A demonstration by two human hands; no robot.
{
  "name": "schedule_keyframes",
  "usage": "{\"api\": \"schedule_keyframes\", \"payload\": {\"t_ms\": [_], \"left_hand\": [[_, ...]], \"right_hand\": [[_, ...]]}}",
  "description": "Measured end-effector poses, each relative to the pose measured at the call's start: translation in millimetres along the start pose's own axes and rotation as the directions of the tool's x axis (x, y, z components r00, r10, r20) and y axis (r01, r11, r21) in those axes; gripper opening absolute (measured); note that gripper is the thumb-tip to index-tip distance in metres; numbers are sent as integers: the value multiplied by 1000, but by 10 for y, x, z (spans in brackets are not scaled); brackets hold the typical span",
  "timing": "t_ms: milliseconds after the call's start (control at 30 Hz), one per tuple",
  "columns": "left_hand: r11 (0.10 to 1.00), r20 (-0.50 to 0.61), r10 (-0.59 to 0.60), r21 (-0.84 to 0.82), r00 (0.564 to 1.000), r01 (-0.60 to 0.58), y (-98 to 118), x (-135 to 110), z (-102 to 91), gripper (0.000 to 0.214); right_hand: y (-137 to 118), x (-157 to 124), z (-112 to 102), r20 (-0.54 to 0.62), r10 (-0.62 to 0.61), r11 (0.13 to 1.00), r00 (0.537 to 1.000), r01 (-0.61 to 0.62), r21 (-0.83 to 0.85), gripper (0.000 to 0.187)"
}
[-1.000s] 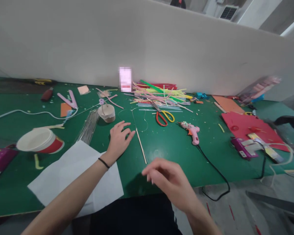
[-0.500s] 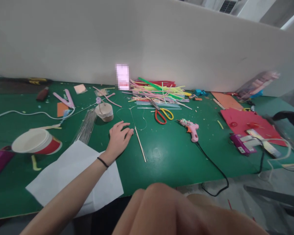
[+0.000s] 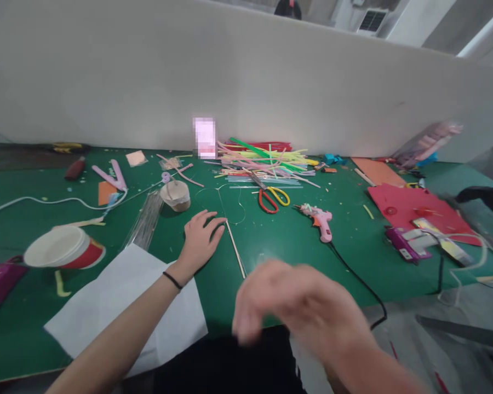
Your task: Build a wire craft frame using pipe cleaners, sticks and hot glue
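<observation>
My left hand (image 3: 201,236) rests on the green table, fingers spread and holding nothing. By its fingertips lies a thin pale stick (image 3: 235,249). A fine wire (image 3: 243,205) makes a loose loop at the stick's far end. My right hand (image 3: 293,298) is raised in front of me near the table edge, its fingers bent and smeared by motion; whether anything is in it I cannot make out. Scissors (image 3: 268,200) with one red and one yellow handle lie beyond. A pink glue gun (image 3: 321,221) lies to the right, its black cord running off the table.
White paper (image 3: 127,312) lies under my left forearm. A paper cup (image 3: 57,246) and a smaller pot (image 3: 175,196) stand at left, near a bundle of clear sticks (image 3: 143,219). Coloured pipe cleaners (image 3: 267,156) are piled behind. Red sheets (image 3: 419,210) lie at right.
My right hand has swung from close to the camera, low in the view, to a bent-fingered pose above the table edge. My left hand has stayed by the stick.
</observation>
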State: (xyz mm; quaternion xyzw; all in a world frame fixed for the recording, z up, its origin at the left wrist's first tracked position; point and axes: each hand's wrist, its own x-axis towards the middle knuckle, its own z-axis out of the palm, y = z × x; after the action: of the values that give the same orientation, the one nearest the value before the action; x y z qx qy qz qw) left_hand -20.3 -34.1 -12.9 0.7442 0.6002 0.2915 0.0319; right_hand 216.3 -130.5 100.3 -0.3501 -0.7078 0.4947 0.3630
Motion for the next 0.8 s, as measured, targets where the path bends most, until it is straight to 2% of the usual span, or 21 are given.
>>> {"api": "schedule_keyframes", "payload": {"t_ms": [33, 100, 200, 267, 333, 433, 567, 667, 800], "left_hand": [[998, 27, 64, 7, 998, -64, -8, -9, 2, 32], [975, 116, 223, -2, 968, -224, -21, -22, 2, 35], [926, 207, 378, -54, 903, -375, -28, -21, -2, 37], [916, 215, 401, -86, 891, -391, -30, -5, -6, 31], [914, 220, 405, -114, 887, -389, -29, 15, -10, 25], [912, 226, 410, -134, 884, -389, -24, 39, -19, 23], [905, 247, 422, -176, 872, -388, 3, 32, -38, 25], [910, 240, 408, -187, 881, -371, 31, 6, -58, 24], [924, 210, 374, -166, 903, -344, 67, -16, -92, 19]], "right_hand": [[24, 130, -77, -39, -8, 999, 999, 7, -32, 32], [185, 281, -256, -212, -31, 976, 977, -16, -219, 30], [659, 275, -609, -511, -71, 836, 857, -228, -499, 33], [963, 216, -861, -603, -58, 762, 795, -355, -541, 37], [1134, 197, -1064, -607, -45, 714, 794, -399, -575, 37], [1137, 286, -1184, -552, -46, 699, 833, -368, -613, 35], [984, 500, -1026, -418, -43, 714, 907, -265, -648, 29], [890, 645, -868, -298, -42, 694, 954, -186, -696, 25], [796, 920, -898, -180, -50, 618, 982, -111, -778, 22]]}}
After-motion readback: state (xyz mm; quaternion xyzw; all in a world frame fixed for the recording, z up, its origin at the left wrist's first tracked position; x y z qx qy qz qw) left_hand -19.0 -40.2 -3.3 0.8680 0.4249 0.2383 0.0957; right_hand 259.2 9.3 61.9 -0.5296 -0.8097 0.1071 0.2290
